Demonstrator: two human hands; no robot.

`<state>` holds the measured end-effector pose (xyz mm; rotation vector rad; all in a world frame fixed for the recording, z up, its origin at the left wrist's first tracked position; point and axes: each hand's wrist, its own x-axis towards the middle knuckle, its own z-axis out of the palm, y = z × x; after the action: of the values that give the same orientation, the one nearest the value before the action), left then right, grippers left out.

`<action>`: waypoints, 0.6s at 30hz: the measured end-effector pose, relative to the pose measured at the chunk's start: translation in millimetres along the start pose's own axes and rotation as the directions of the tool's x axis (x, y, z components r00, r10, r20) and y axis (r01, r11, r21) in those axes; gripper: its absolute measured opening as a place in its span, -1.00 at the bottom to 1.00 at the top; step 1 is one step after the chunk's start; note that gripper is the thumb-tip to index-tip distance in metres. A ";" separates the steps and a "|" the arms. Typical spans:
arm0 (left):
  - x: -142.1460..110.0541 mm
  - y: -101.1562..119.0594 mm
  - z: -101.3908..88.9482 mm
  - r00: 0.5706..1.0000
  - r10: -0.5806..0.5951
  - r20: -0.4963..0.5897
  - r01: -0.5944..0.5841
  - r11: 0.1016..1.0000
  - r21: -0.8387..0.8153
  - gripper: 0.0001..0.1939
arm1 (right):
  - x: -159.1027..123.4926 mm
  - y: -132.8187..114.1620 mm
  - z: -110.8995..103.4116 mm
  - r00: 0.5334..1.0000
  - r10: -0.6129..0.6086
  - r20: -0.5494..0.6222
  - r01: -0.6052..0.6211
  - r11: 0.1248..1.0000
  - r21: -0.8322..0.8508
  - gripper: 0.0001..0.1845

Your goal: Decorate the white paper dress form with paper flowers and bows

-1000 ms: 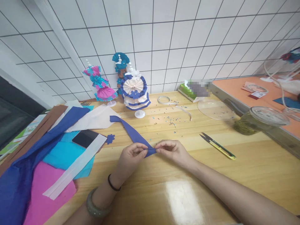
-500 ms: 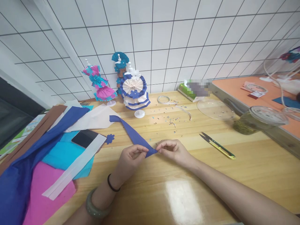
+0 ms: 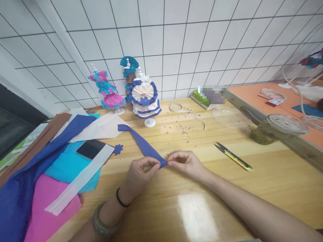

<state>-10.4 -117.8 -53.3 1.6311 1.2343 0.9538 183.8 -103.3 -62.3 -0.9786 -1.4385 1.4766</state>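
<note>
A long dark blue strip of crepe paper [image 3: 145,144] stretches from the middle of the table toward me. Its near end is pinched between both hands. My left hand [image 3: 143,171] closes thumb and forefinger on the strip, just left of its tip. On the other side, my right hand [image 3: 185,163] pinches the very end, almost touching the left fingertips. Small folds at that end are partly hidden by the fingers. Left of the strip lies a blue paper flower [image 3: 118,149], beside a phone [image 3: 91,148] with a white paper strip [image 3: 80,179] across it.
Yellow-handled thread snips [image 3: 233,156] lie to the right. Behind stand paper-dressed figures, one in blue and white [image 3: 145,97], one in pink and turquoise [image 3: 107,89]. A tape roll [image 3: 176,107], paper scraps and a lidded jar [image 3: 267,129] are farther back. Crepe sheets [image 3: 55,201] pile at left.
My two hands have come slightly closer together at the strip's end, leaving less blue paper showing between the fingertips. The rest of the table looks the same.
</note>
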 end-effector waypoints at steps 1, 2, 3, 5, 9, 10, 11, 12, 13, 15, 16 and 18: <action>0.2 -1.6 1.2 1.000 0.008 -0.012 -0.008 1.000 0.007 -0.91 | 0.1 0.8 0.8 1.000 -0.004 -0.008 0.004 1.000 0.001 -0.86; 0.4 -3.2 2.2 1.000 0.016 -0.024 -0.015 1.000 0.006 -0.92 | 0.2 1.6 1.3 1.000 -0.011 -0.016 0.011 1.000 0.000 -0.86; 0.6 -4.7 3.0 0.999 0.018 -0.034 -0.018 1.000 -0.001 -0.92 | 0.1 2.3 1.6 0.999 -0.021 -0.024 0.021 1.000 -0.004 -0.86; 1.0 -6.4 3.7 0.999 0.008 -0.041 -0.009 1.000 -0.025 -0.89 | 0.0 2.9 1.8 0.998 -0.054 -0.030 0.053 0.998 -0.028 -0.87; 1.6 -3.1 2.2 1.000 -0.012 -0.019 0.012 1.000 0.010 -0.75 | -0.7 0.4 1.5 0.988 -0.152 -0.011 0.148 0.978 -0.144 -0.90; 1.8 -1.2 1.5 1.000 -0.004 -0.005 0.004 0.999 0.045 -0.74 | -0.8 -0.7 1.4 0.983 -0.183 -0.004 0.179 0.966 -0.188 -0.90; 2.0 0.7 0.8 1.000 0.008 0.012 -0.009 0.997 0.081 -0.75 | -1.0 -1.8 1.1 0.977 -0.215 0.005 0.210 0.950 -0.232 -0.90; 2.2 2.5 0.2 0.999 0.023 0.032 -0.026 0.993 0.114 -0.78 | -1.1 -2.7 0.9 0.969 -0.246 0.017 0.241 0.931 -0.274 -0.89; 2.4 3.9 -0.3 0.998 0.038 0.054 -0.046 0.989 0.140 -0.82 | -1.3 -3.4 0.7 0.961 -0.274 0.031 0.270 0.912 -0.309 -0.89; 2.9 5.5 -0.7 0.993 0.069 0.093 -0.084 0.983 0.166 -0.87 | -1.6 -4.1 0.4 0.946 -0.320 0.056 0.319 0.878 -0.358 -0.88; 3.1 5.6 -0.7 0.991 0.083 0.104 -0.100 0.981 0.169 -0.87 | -1.8 -4.1 0.3 0.940 -0.336 0.065 0.335 0.865 -0.373 -0.88; 3.7 4.7 -0.3 0.988 0.109 0.108 -0.126 0.978 0.165 -0.87 | -2.0 -4.1 0.3 0.932 -0.355 0.074 0.355 0.848 -0.394 -0.87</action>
<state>-8.3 -114.9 -48.5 1.8818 1.1901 0.8468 184.4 -105.3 -58.3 -0.8851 -1.8537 0.9254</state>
